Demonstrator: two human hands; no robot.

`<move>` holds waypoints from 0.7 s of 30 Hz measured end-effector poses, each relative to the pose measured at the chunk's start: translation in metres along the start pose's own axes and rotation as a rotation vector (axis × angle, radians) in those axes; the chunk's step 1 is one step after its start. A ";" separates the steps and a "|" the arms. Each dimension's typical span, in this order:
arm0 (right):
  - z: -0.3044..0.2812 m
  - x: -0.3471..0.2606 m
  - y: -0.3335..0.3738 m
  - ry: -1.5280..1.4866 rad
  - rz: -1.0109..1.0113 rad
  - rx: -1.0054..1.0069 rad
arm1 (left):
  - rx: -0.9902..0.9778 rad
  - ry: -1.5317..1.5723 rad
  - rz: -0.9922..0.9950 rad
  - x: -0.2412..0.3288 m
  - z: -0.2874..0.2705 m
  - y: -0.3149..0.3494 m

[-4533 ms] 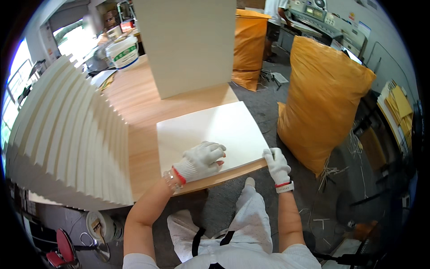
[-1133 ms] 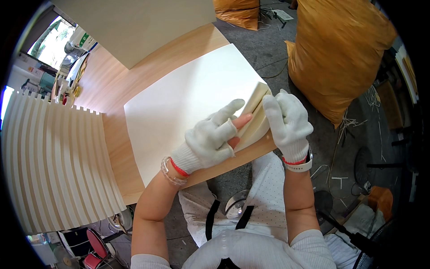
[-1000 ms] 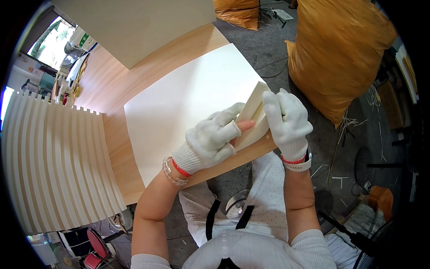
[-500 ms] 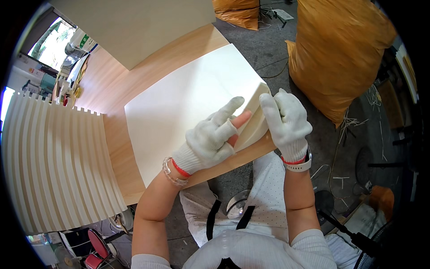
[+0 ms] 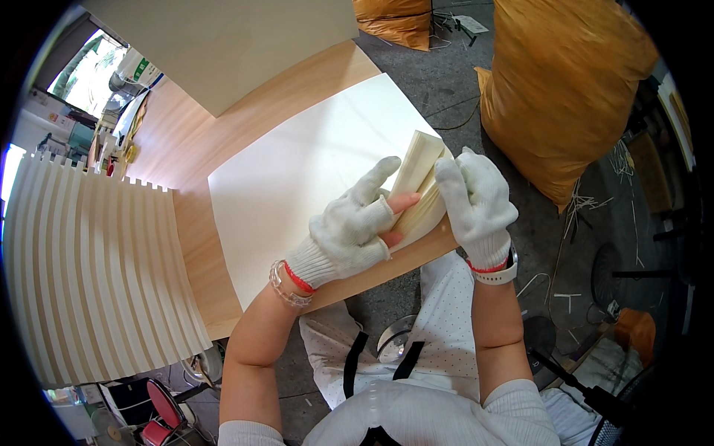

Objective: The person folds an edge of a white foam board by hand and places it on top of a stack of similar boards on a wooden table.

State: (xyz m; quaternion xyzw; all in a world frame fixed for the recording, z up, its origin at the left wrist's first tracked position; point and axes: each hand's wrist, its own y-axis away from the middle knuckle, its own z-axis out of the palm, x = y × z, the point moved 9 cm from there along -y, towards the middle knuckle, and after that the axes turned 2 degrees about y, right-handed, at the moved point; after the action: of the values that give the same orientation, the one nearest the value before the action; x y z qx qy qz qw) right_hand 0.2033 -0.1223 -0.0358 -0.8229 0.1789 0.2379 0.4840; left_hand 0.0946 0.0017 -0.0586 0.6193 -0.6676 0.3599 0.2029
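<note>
A large white sheet stack [image 5: 297, 178] lies on the wooden table, its right edge raised between my hands. A cream bundle of thin layers [image 5: 418, 160] leans up and to the left there. My left hand [image 5: 353, 223], in a white knit glove with two bare fingertips, holds that bundle, thumb on its left side and bare fingers on its right. Curled at the stack's right edge, my gloved right hand [image 5: 476, 193] pinches the other layers [image 5: 425, 208]. Its palm side is hidden.
A ribbed cream panel [image 5: 97, 275] stands at the left, a tall beige board [image 5: 230, 44] at the back. Big orange sacks [image 5: 561, 89] sit on the floor to the right. A black fan [image 5: 606, 271] and scattered white strips [image 5: 580, 204] are beyond the table [image 5: 201, 275].
A bundle of layers has come up from the stack's right edge and now tilts leftward against my left hand. Both hands have hardly moved.
</note>
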 end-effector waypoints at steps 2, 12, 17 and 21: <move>0.000 0.000 -0.002 -0.026 0.022 0.022 | -0.007 -0.027 0.039 0.002 0.000 0.000; 0.001 0.009 -0.001 -0.067 0.103 -0.001 | 0.015 -0.062 0.122 0.007 -0.002 -0.002; 0.000 -0.013 0.000 0.152 -0.171 0.037 | -0.020 -0.089 0.110 0.007 0.000 -0.003; 0.001 -0.009 0.001 0.071 -0.118 0.024 | 0.040 0.009 0.028 0.007 -0.003 -0.004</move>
State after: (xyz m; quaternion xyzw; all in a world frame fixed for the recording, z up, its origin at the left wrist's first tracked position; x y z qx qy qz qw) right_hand 0.1955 -0.1210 -0.0317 -0.8339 0.1500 0.1775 0.5006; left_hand 0.0968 -0.0012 -0.0509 0.6123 -0.6678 0.3788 0.1886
